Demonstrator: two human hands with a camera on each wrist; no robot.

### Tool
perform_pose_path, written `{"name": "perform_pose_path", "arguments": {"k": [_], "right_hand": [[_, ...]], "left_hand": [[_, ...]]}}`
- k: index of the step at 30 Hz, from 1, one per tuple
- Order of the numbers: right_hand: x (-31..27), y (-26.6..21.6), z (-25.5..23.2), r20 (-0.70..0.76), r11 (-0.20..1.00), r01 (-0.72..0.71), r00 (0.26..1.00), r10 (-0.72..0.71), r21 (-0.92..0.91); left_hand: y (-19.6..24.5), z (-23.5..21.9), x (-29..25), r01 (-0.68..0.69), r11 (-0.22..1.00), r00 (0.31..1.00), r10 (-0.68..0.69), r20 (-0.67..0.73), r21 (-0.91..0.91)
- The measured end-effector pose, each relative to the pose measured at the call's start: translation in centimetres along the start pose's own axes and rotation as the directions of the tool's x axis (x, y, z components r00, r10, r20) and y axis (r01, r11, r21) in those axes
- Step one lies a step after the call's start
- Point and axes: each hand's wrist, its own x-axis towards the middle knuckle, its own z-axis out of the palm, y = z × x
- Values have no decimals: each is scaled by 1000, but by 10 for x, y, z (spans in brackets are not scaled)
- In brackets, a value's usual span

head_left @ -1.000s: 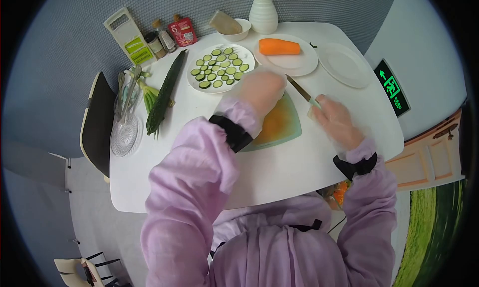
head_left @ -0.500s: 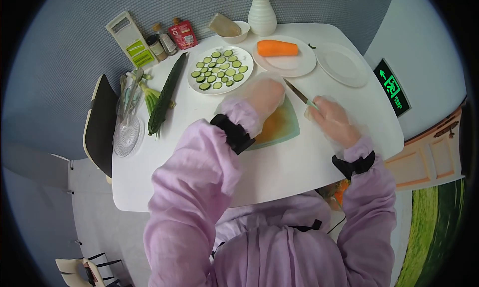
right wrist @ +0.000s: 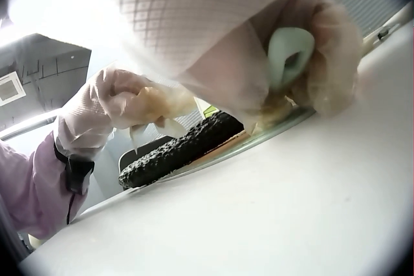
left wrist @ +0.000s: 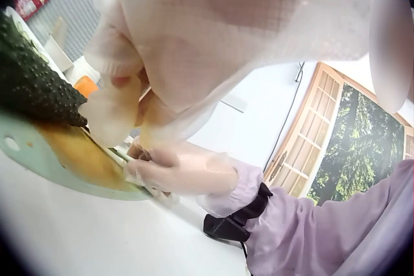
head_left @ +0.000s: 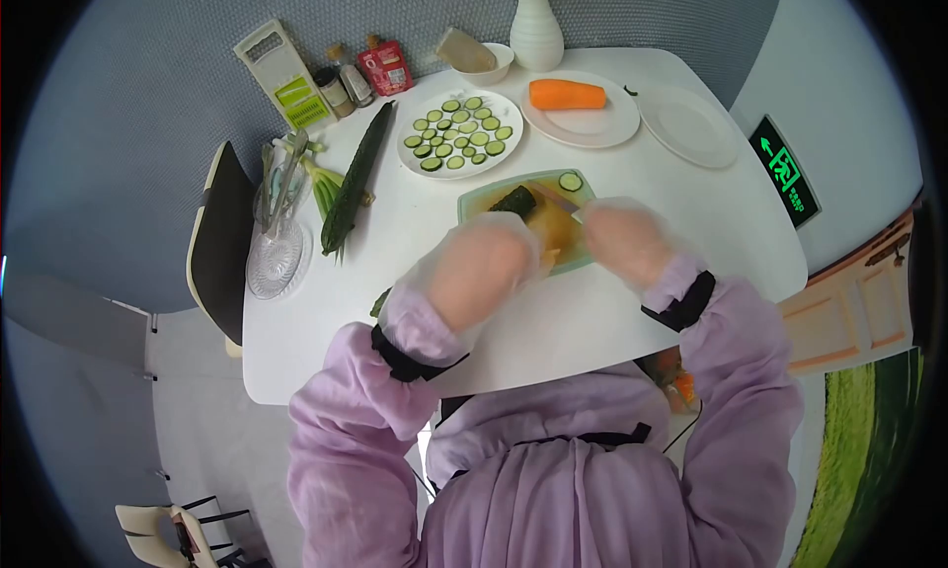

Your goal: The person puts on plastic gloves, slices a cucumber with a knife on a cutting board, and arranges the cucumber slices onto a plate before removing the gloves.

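A dark cucumber (head_left: 513, 202) lies on the teal cutting board (head_left: 476, 189), partly hidden by my left hand (head_left: 484, 267); it also shows in the left wrist view (left wrist: 39, 85) and right wrist view (right wrist: 187, 150). That hand hovers over the near side of the board, fingers loosely bent, with nothing visible in them. A round cucumber slice (head_left: 570, 181) sits at the board's far right. My right hand (head_left: 627, 242), at the board's right edge, grips the knife by its pale green handle (right wrist: 289, 56); the blade (head_left: 555, 199) reaches over the board. Both hands wear clear gloves.
Behind the board are a plate of cucumber slices (head_left: 441, 172), a plate with a carrot (head_left: 568, 95) and a bare plate (head_left: 688, 125). A long cucumber (head_left: 357, 178), green stalks, a glass dish (head_left: 278, 260), grater (head_left: 284, 79) and seasonings stand left; a vase (head_left: 536, 27) is behind.
My left hand has drawn back toward my body, uncovering the cucumber and slice on the board. My right hand has brought the knife left, over the board.
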Motion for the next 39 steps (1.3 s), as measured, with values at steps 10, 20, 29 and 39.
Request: {"name": "perform_pose_path", "arguments": {"k": [10,20,29,39], "right_hand": [[-14,-4,-35,76,994,105,992,-105,4],[-26,0,-48,-38,372,94,987,-156,924],[-41,-31,-53,100,-277,-187,948,-302,942],[-34,-19,-42,181,-589,-385,909,-375,710]], "left_hand": [[-15,11,-18,-69,990,997,64,-49,-119],[8,-2,-10,-14,969,960,-56,-273,-246],[-9,11,-27,262,649,963,-223,150,-714],[-16,-19,-11,155,784,986,-90,137,-601]]}}
